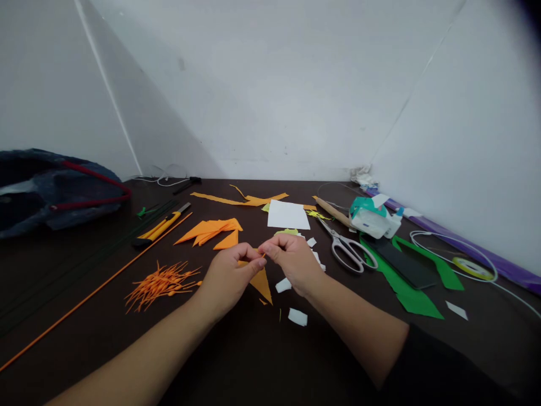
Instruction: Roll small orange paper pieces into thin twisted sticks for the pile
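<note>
My left hand and my right hand meet fingertip to fingertip above the middle of the dark table. Both pinch a thin orange strip, mostly hidden by the fingers. Just below the fingertips, an orange crepe paper triangle shows; I cannot tell whether it touches the hands. Left of my left hand lies a pile of thin twisted orange pieces with small bulges. Beyond that hand, several cut orange paper pieces are stacked. Small white paper pieces lie around my right hand.
A yellow cutter and a long orange stick lie left. Scissors, a wooden stick, green paper, a dark phone-like slab, a tissue pack and a tape roll occupy the right. A white square lies ahead.
</note>
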### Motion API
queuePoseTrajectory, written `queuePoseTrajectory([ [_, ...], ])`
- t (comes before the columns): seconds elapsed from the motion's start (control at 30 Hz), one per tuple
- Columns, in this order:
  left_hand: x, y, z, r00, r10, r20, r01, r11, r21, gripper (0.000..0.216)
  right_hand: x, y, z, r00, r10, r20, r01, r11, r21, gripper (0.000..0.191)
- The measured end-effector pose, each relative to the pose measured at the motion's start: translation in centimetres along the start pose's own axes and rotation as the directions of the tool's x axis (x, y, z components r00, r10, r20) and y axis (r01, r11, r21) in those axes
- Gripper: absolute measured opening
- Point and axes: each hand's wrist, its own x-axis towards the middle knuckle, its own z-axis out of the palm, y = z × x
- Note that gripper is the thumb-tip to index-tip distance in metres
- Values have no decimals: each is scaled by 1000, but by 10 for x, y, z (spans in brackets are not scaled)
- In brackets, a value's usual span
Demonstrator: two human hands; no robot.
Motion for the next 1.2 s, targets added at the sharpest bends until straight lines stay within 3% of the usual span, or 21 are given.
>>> queuePoseTrajectory([
  [0.3, -2, 1, 4, 1000, 13, 22, -11, 994, -112, 18, -3, -3, 5, 990, -34, -134, 21, 995, -94, 30],
  [0.5, -4, 1, 7, 998, -20, 68, 34, 975, -219, 18, -1, 3, 6, 976, -7, -217, 10, 1000, 9, 38],
  [0.57, -3, 1, 6, 995, -63, 80, 81, 963, -256, 20, 2, 5, 1, 986, 19, -163, 6, 989, 150, 34],
  [0.67, -2, -1, 3, 994, -75, 84, 98, 942, -320, 22, 3, 7, -4, 996, 35, 79, -61, 928, 367, 32],
  [0.77, -1, -2, 2, 994, -65, 83, 91, 929, -359, 22, 2, 7, -4, 972, -28, 234, -74, 906, 418, 20],
  [0.87, -2, -2, 3, 991, -64, 114, 101, 926, -363, 23, 0, 6, 0, 976, -45, 211, -48, 908, 416, 11],
  [1.2, -4, 2, 4, 981, 6, 193, 70, 920, -385, 24, -3, 4, 12, 998, 52, 41, -64, 910, 411, 30],
])
